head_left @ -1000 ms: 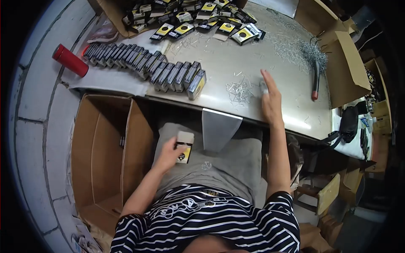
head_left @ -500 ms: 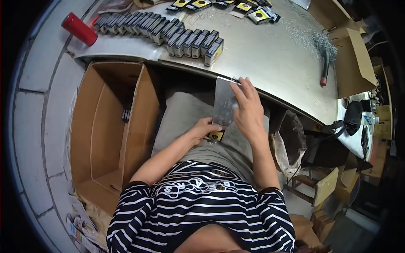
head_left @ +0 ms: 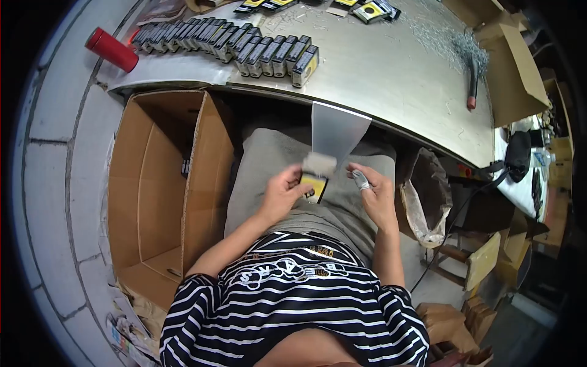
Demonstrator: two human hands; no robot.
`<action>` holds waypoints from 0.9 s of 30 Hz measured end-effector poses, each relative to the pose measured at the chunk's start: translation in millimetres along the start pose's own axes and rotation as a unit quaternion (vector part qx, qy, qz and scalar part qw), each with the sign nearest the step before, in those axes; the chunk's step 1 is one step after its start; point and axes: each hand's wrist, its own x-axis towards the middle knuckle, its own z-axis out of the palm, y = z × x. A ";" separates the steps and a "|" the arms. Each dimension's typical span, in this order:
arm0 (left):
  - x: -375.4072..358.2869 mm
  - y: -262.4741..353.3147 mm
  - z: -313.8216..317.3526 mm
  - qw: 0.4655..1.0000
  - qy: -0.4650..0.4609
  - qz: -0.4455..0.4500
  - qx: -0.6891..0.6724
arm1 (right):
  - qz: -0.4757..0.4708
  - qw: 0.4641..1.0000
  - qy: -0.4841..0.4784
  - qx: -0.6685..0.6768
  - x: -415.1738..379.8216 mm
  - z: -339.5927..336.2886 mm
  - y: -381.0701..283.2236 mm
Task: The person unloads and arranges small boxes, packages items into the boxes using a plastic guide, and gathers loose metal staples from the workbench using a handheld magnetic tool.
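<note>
Over the lap, my left hand [head_left: 283,197] grips a small yellow-and-black box [head_left: 314,185] with its top flap standing open. My right hand [head_left: 377,194] is a little to the right of the box, apart from it, with a grey covering on one finger. Its fingers are bent, and whether they pinch anything is too small to tell. A translucent plastic sheet [head_left: 337,129] hangs down from the table's front edge, just beyond both hands. On the metal table [head_left: 373,79] a long row of similar boxes [head_left: 266,56] stands upright.
A large open cardboard box [head_left: 156,183] is at the left, under a red cylinder [head_left: 112,50]. Flat packages [head_left: 374,11] lie at the table's far side. A pile of metal pins [head_left: 469,52] and a dark-handled tool [head_left: 472,85] are at right, above a lined bin [head_left: 425,199].
My right hand has come down off the plastic sheet towards me. The box in my left hand now shows more fully, with its flap raised. The view has shifted slightly.
</note>
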 end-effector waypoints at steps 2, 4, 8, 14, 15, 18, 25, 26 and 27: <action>-7.9 58.7 19.3 0.994 0.053 0.097 -0.022 | 0.019 0.985 -0.008 0.172 1.2 9.9 -16.7; -7.3 69.9 9.1 0.967 -0.038 0.187 0.169 | 0.028 0.941 -0.019 0.337 5.5 19.5 -45.3; 0.6 67.2 8.9 0.919 -0.056 0.285 0.266 | -0.063 0.852 -0.120 0.506 16.7 24.6 -63.9; 1.0 67.5 19.5 0.885 -0.057 0.314 0.338 | -0.058 0.847 -0.105 0.517 14.7 37.2 -44.9; 0.6 64.1 19.0 0.874 -0.070 0.319 0.360 | -0.059 0.861 -0.095 0.496 14.5 40.6 -45.6; -2.6 47.2 16.3 0.925 -0.018 0.259 0.276 | -0.031 0.863 -0.081 0.498 15.2 43.0 -44.8; 2.5 53.2 20.1 0.871 0.009 0.378 0.313 | -0.001 0.846 -0.125 0.518 14.7 47.3 -50.0; 3.6 53.8 19.3 0.871 0.006 0.379 0.313 | 0.003 0.850 -0.140 0.507 15.9 44.4 -50.8; 3.7 54.5 17.6 0.868 -0.008 0.371 0.329 | 0.008 0.854 -0.154 0.497 16.2 43.0 -51.0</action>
